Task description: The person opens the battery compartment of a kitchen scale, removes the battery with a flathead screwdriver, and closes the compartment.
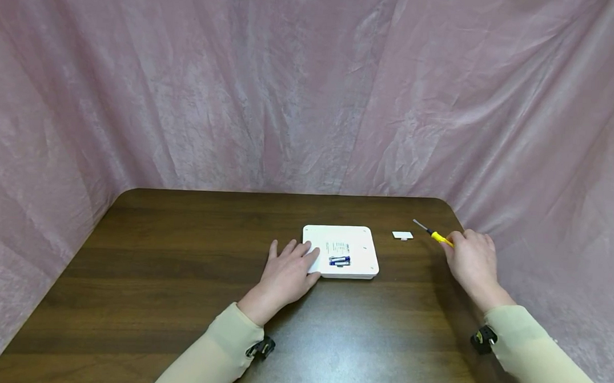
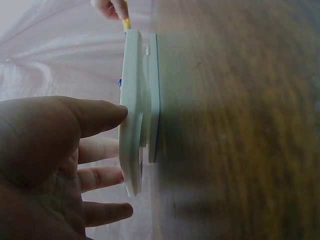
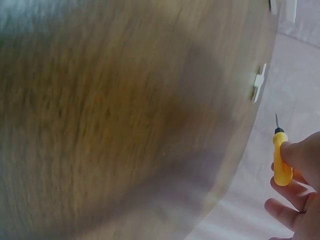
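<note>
A flat white device point(image 1: 356, 245), by its look a kitchen scale turned upside down, lies on the wooden table with printed text on its upper face. Two blue-and-silver batteries point(image 1: 339, 260) sit in its uncovered battery compartment. My left hand point(image 1: 288, 273) rests on the device's left end, fingers spread over the top and thumb at the near edge point(image 2: 132, 100). Off to the right, my right hand point(image 1: 472, 264) pinches the yellow handle of a screwdriver point(image 3: 282, 160), whose thin metal shaft points away to the left. Between device and screwdriver lies a small white battery cover point(image 1: 402, 235).
The brown table point(image 1: 181, 254) has rounded far corners, and its right edge runs close beneath my right hand. Pink cloth point(image 1: 291, 88) hangs behind and around the table. Small dark cameras are strapped at both wrists.
</note>
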Tool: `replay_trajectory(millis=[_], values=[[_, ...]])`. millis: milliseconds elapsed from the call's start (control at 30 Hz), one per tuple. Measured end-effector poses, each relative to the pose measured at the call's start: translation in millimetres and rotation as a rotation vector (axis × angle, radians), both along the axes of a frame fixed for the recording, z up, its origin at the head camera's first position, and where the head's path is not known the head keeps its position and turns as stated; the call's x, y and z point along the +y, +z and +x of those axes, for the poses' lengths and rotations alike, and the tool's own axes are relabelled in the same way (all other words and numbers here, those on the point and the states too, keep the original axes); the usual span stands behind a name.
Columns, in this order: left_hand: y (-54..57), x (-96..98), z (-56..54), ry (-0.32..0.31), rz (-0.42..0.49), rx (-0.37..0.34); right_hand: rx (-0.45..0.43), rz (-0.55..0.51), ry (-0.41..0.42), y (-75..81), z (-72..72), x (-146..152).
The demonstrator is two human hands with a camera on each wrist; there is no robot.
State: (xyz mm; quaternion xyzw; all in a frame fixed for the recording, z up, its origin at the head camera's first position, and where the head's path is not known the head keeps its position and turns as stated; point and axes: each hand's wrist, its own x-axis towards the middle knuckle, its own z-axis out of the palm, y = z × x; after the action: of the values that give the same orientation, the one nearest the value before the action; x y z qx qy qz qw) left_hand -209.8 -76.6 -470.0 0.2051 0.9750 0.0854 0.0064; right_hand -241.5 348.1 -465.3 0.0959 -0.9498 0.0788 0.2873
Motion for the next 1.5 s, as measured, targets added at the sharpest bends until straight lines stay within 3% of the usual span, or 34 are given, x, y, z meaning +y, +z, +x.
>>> replay_trajectory(millis=[467, 867, 1300, 1500], values=[[1.2, -0.5, 1.2, -0.002, 0.001, 0.001, -0.118, 0.005, -0.114, -4.3, -0.2, 14], [0.7, -0.4, 1.6, 0.001, -0.002, -0.009, -0.174, 0.031, -0.121, -11.8, 0.6, 18], [2.0, -0.6, 2.3, -0.003, -0.002, 0.008, -0.366, 0.016, -0.151, -15.4, 0.2, 23], [1.1, -0.4, 1.7, -0.004, -0.007, 0.003, -0.399, 0.006, -0.16, -16.3, 0.5, 24]])
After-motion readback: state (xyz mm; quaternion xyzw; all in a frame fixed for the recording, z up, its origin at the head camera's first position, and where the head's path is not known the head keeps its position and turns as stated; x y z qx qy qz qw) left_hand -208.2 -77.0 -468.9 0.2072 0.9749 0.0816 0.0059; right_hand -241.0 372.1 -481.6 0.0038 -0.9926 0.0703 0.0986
